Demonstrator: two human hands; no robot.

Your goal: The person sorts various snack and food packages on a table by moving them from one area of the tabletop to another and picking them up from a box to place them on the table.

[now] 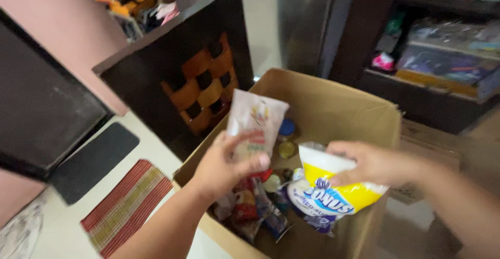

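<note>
Head view | left hand [225, 166] grips white pouch [255, 123] upright over box [333, 103] | right hand [372, 163] pinches top of yellow-white bag [325, 196], hanging inside box above packets [250, 212]

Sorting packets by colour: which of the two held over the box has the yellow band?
The packet in the right hand, white with a yellow band and blue lettering. The pouch in the left hand is whitish-pink, without yellow band.
</note>
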